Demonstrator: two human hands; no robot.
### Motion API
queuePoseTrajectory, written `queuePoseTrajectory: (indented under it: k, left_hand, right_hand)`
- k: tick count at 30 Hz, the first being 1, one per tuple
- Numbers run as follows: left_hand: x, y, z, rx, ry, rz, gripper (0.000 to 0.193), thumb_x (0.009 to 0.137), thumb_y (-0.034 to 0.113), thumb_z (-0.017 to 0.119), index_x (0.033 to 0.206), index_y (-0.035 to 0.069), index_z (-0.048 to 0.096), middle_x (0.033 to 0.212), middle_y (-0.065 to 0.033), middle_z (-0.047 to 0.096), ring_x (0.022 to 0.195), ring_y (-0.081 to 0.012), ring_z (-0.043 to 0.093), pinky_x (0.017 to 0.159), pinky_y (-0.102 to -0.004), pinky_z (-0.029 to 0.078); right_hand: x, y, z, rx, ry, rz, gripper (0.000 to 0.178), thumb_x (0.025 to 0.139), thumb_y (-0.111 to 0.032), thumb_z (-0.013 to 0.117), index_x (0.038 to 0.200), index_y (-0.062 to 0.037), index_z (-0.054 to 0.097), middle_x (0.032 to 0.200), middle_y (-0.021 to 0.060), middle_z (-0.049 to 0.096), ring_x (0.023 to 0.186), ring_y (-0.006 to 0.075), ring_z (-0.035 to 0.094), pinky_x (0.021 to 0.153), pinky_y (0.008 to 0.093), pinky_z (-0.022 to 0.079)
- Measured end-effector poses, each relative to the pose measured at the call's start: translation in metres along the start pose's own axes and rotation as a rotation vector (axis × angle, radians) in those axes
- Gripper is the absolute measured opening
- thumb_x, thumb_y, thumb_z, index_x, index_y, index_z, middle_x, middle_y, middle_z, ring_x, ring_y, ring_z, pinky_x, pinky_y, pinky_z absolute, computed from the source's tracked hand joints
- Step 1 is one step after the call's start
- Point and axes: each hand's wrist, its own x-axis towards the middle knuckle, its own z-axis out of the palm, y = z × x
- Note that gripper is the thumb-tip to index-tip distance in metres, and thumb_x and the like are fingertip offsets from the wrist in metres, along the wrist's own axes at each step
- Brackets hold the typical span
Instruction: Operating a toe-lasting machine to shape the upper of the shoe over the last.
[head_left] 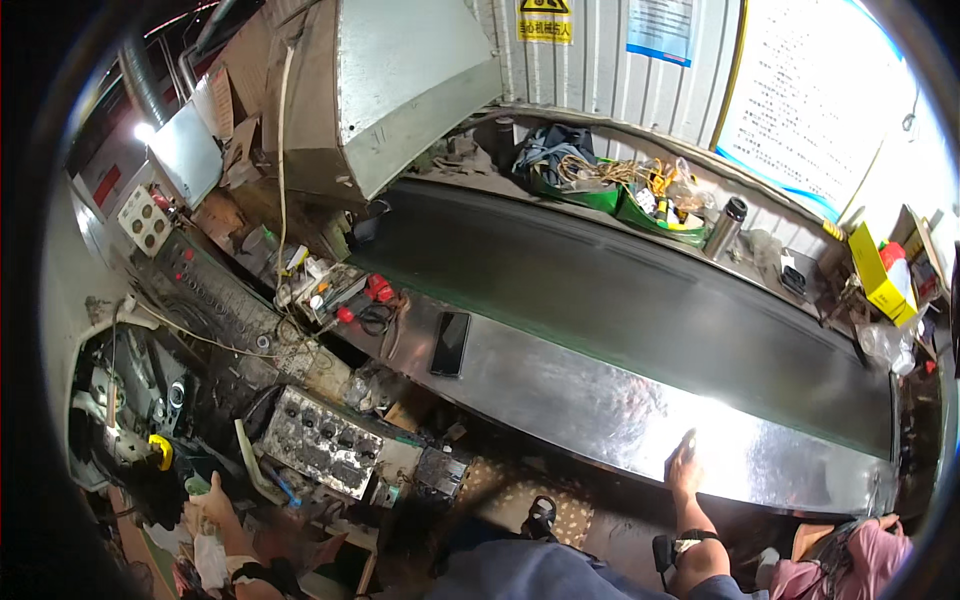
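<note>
At lower left, my left hand (210,505) is closed around something small and greenish that I cannot make out, beside a dark machine part (130,390) with a yellow piece (161,452) on it. White cloth (210,560) hangs by that wrist. My right hand (686,468) rests on the shiny metal ledge (560,385) of the conveyor, its fingers stretched toward the belt and partly lost in glare. A black phone (450,343) lies on the same ledge, farther left.
Behind the ledge runs a dark conveyor belt (620,280) under a grey metal hood (410,90). Green trays (660,228) of cords and tools and a steel flask (727,228) line the back shelf. A grimy control box (318,440) and button panel (205,290) stand at left.
</note>
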Motion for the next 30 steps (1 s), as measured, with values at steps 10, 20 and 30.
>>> queuePoseTrajectory:
  k: [10, 20, 30]
  left_hand:
    - [-0.039, 0.024, -0.041, -0.065, 0.009, -0.008, 0.089, 0.072, 0.058, 0.08, 0.126, -0.001, 0.04, 0.114, -0.0333, 0.065, 0.108, -0.0492, 0.064, 0.093, -0.0545, 0.051]
    - [-0.067, -0.131, -0.092, -1.053, -0.246, 0.106, 0.038, 0.097, 0.027, 0.072, 0.122, -0.001, 0.064, 0.103, -0.002, 0.067, 0.094, -0.0109, 0.061, 0.085, -0.0277, 0.051]
    - [-0.307, -0.384, -0.144, -0.457, -0.717, -0.692, 0.043, 0.085, 0.034, 0.076, 0.114, 0.002, 0.074, 0.109, -0.0147, 0.076, 0.103, -0.0226, 0.072, 0.09, -0.0347, 0.055]
  right_hand:
    - [0.023, -0.066, -0.043, 0.836, 0.432, -0.083, 0.048, 0.103, -0.009, 0.05, 0.15, -0.0059, 0.044, 0.086, 0.0084, 0.059, 0.075, 0.0179, 0.057, 0.068, 0.0288, 0.05]
    - [-0.174, -0.546, -0.311, 1.246, -0.546, -1.231, 0.041, 0.095, -0.017, 0.071, 0.128, 0.0026, 0.057, 0.107, 0.0133, 0.068, 0.099, 0.0198, 0.064, 0.091, 0.0333, 0.051]
    - [-0.374, -0.765, -0.378, 0.923, -0.355, -1.699, 0.141, 0.068, -0.024, 0.094, 0.158, -0.0012, -0.012, 0.164, 0.0279, 0.015, 0.152, 0.0373, 0.021, 0.124, 0.0364, 0.018]
